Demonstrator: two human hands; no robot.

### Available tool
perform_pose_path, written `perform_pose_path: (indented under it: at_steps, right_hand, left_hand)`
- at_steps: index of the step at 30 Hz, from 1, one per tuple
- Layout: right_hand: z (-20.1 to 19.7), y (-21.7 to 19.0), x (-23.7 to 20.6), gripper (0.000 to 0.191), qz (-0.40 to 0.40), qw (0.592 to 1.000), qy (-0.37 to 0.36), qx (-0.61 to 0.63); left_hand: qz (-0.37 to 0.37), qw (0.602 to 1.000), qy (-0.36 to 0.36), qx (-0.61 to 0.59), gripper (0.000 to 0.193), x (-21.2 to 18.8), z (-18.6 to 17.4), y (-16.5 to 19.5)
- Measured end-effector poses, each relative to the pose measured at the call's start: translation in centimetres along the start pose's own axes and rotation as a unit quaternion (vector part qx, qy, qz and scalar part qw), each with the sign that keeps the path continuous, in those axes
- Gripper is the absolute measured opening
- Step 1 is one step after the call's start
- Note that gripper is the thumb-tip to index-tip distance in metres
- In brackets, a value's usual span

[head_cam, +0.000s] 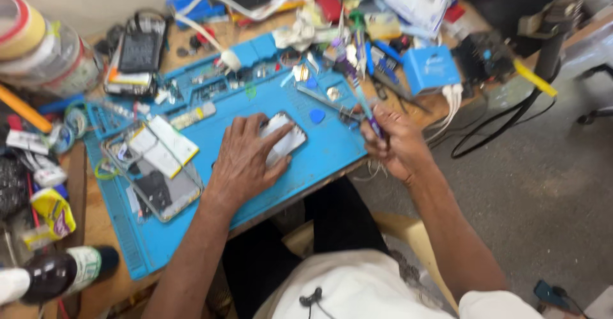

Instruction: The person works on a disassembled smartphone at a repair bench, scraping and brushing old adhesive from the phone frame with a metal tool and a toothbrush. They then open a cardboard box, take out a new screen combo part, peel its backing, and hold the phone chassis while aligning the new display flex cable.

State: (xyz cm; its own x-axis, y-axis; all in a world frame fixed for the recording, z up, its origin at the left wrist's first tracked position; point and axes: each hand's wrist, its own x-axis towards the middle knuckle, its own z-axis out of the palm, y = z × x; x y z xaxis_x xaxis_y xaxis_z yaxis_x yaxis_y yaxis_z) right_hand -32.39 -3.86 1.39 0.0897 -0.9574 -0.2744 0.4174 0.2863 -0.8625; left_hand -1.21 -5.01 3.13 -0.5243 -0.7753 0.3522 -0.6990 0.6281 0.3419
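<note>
Blue work mat (319, 153): landmark; lies askew on the table (89, 223), its near edge overhanging the table edge above the person's lap.

Left hand (246, 156): flat at the mat's centre, fingers spread in an open, pressing grip on a small white phone part (287, 141), which lies face-down on the mat near its near edge.

Right hand (393, 141): just off the mat's right corner, past the table edge, grip closed around a slim blue-handled tool (363, 102) whose shaft angles up over the mat's right edge.

Opened phone (156, 178): on the mat's left part, well apart from the left hand.

Blue pick (317, 116): on the mat, between the two hands.

Blue box (431, 68): beyond the mat's right edge.

Open room: bare mat strip along the near edge; the far edge is crowded with small parts.
</note>
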Motion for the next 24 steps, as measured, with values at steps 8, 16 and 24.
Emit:
perform_pose_path:
  at_steps: [8,16,24]
  right_hand:
    - [0.4,2.3,-3.3,0.041,-0.146,0.964,0.007,-0.224]
    - [0.6,2.8,-4.1,0.042,-0.144,0.949,0.02,-0.279]
    - [2.0,2.0,-4.8,0.036,-0.225,0.845,0.051,-0.482]
  left_hand:
    - [0.002,0.999,0.004,0.04,0.056,-1.3,1.8,-1.1]
    - [-0.001,0.998,-0.019,0.054,0.058,-1.0,1.3,-0.7]
    - [0.009,0.996,-0.012,0.082,0.056,-0.9,1.9,-1.0]
